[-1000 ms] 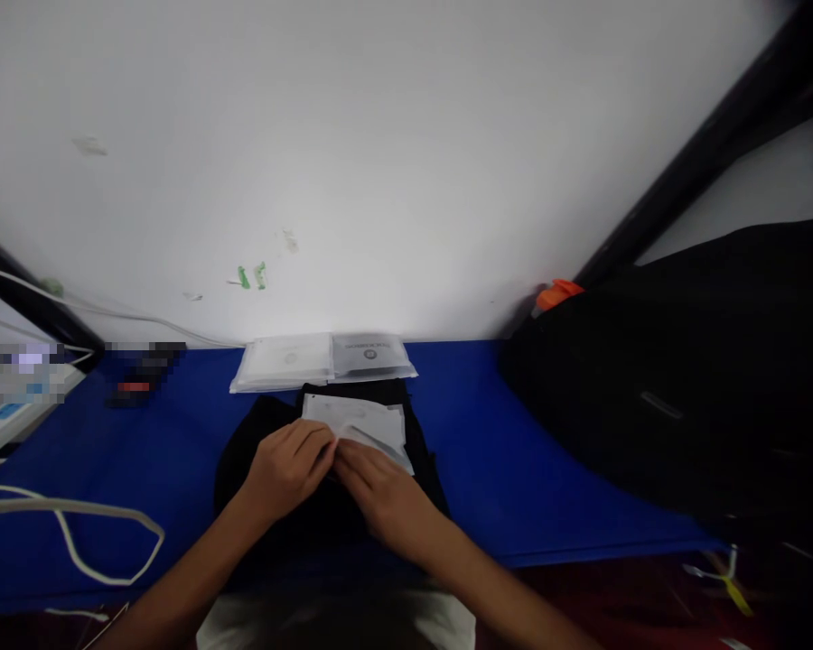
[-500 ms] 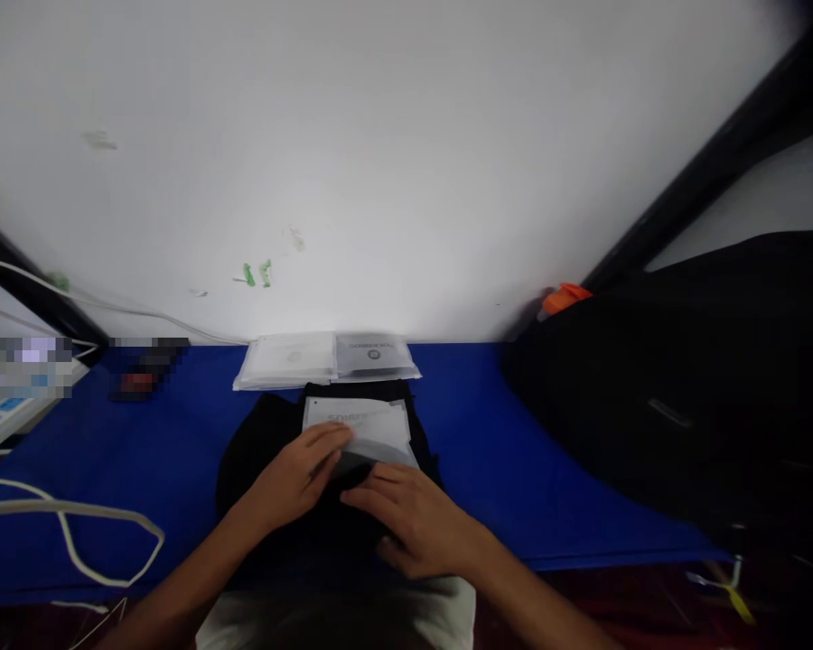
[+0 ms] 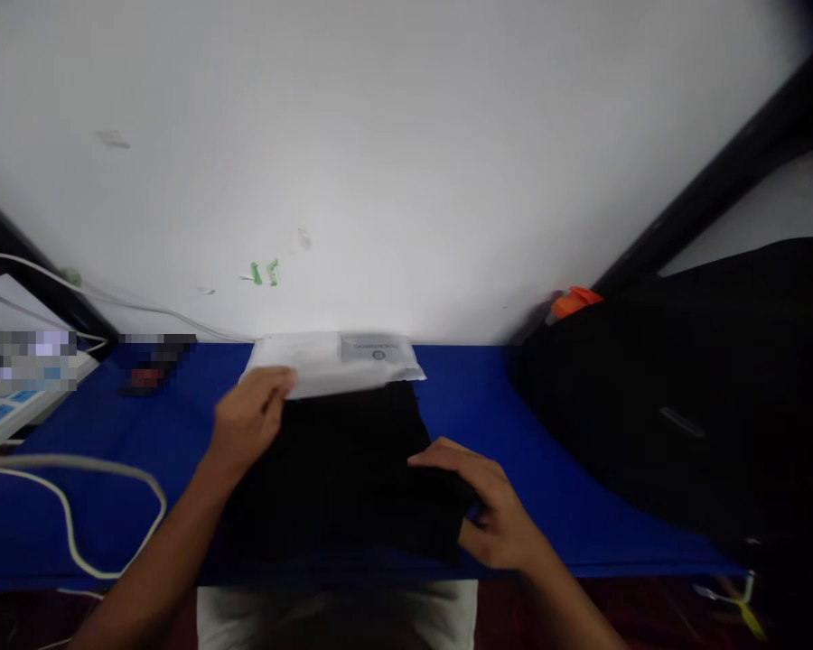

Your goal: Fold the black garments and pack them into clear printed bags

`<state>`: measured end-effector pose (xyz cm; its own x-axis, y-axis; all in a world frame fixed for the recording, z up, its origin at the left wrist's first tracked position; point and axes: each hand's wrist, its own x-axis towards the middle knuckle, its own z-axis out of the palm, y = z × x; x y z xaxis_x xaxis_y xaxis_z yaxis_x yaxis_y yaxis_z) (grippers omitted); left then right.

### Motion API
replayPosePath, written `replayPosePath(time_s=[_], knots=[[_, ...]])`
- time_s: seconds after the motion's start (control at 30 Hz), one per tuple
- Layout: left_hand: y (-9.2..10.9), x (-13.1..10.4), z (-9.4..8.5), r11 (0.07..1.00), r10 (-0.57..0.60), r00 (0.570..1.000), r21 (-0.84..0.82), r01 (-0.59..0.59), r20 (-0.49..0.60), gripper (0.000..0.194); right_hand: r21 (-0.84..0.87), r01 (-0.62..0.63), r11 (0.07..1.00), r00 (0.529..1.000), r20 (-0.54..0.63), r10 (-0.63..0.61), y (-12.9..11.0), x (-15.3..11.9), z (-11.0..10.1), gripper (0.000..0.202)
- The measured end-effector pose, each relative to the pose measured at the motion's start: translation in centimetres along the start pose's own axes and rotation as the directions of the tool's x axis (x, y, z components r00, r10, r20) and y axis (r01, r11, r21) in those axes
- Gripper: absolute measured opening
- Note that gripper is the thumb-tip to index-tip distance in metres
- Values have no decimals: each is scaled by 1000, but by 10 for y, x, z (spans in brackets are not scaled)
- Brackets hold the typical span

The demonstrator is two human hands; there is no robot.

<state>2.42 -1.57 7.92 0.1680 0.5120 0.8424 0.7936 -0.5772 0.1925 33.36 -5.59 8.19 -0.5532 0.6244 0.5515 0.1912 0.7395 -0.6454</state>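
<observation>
As hands [image 3: 252,417] [image 3: 493,501] hold black cloth [image 3: 352,460] and white packet [image 3: 329,381], packet lengthwise left-right

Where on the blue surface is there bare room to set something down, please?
Bare blue surface lies between the right hand and bulky black item, and between the left hand and white strip; the middle is crowded with black cloth and packets.
</observation>
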Motion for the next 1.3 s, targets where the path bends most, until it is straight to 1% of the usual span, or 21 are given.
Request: replayPosePath(time_s=[0.03,0.07,0.13,0.17,0.23,0.3,0.33,0.4,0.47,0.5,0.53,0.6,0.63,0.7,0.77,0.9,1.03,1.1,1.2,1.23,1.3], knots=[[-8,8,-4,999,-18,994,29,21,-107,12,-8,4,1000,1000,1,-4,0,1,1,47],[-16,15,-6,998,-30,986,45,38,-165,10,-20,5,1000,1000,7,-5,1,2,3,49],[-36,21,-3,997,-42,980,53,53,-193,11,-46,2,999,999,36,-1,5,4,8,52],[-47,21,1,996,-60,987,50,68,-148,13,-55,0,998,998,56,3,7,5,11,54],[-69,18,14,991,-132,990,34,130,55,19,-61,0,998,995,95,5,13,6,17,59],[-86,13,28,979,-201,927,24,203,316,24,-55,15,998,992,130,-8,20,8,24,64],[-91,11,34,974,-215,893,23,224,395,24,-56,33,998,989,146,-24,23,8,27,66],[-85,7,40,970,-227,858,24,244,462,25,-93,78,993,983,173,-62,29,8,33,68],[-60,3,41,965,-221,852,-19,261,475,37,-176,110,978,978,193,-75,35,7,40,68],[-42,1,40,943,-215,840,-118,311,499,47,-227,114,967,977,200,-69,37,6,43,68],[-23,-2,39,905,-160,812,-244,347,561,62,-274,113,955,977,204,-57,40,5,45,67],[15,-9,39,810,27,713,-433,395,701,98,-337,111,935,975,217,-38,44,4,50,66],[30,-12,39,779,78,665,-462,425,743,108,-354,112,928,974,224,-32,46,3,53,65],[47,-19,41,752,67,606,-439,492,793,108,-378,104,920,973,229,-16,50,-1,56,67],[50,-23,41,750,10,592,-398,529,806,95,-398,87,913,977,212,0,54,-5,57,70],[38,-25,26,778,-9,614,-381,500,789,75,-442,87,893,983,185,-5,59,-13,53,74],[28,-33,4,844,-129,644,-257,471,754,71,-438,134,889,962,271,-11,57,-14,38,61],[23,-40,-5,884,-205,647,-145,444,734,75,-427,128,895,963,268,-10,58,-15,30,58],[14,-49,-17,915,-275,600,13,403,751,82,-417,85,905,975,222,10,62,-18,20,58],[10,-51,-20,915,-296,584,49,400,756,78,-413,71,908,978,206,17,64,-19,18,58],[0,-54,-27,898,-360,578,104,428,733,59,-403,56,914,983,180,19,68,-21,16,58]])
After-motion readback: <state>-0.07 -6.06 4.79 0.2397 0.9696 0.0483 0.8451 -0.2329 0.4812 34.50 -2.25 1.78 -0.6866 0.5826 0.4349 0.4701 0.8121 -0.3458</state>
